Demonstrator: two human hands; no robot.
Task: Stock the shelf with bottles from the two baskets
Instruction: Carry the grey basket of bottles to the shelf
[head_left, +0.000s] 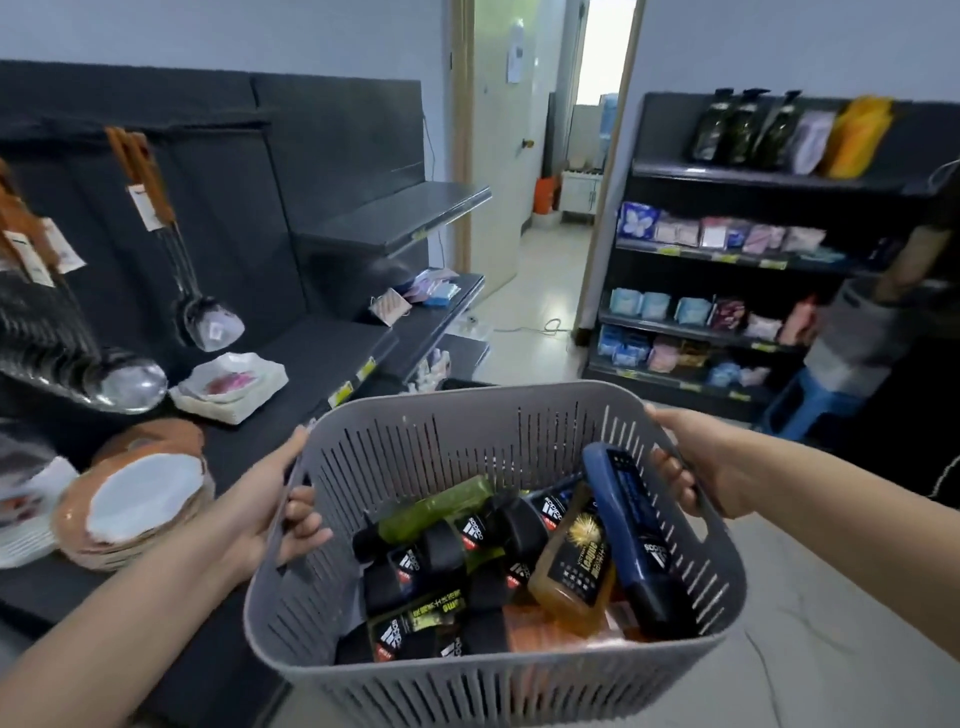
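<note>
The left hand (270, 499) and right hand (696, 462) hold a grey basket (467, 670) up in the air. The fingers (304, 512) of each hand curl through a handle hole at its side edge. Black bottles (400, 571) lie piled inside. A green bottle (436, 506) lies near the far edge. An orange bottle (576, 561) and a blue bottle (639, 535) lean at the right edge. Brown bowls (140, 493) sit on the dark shelf (311, 353) on the left.

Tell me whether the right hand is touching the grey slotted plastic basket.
Touching. The head view shows the right hand gripping the grey slotted plastic basket, fingers curled over its rim.
</note>
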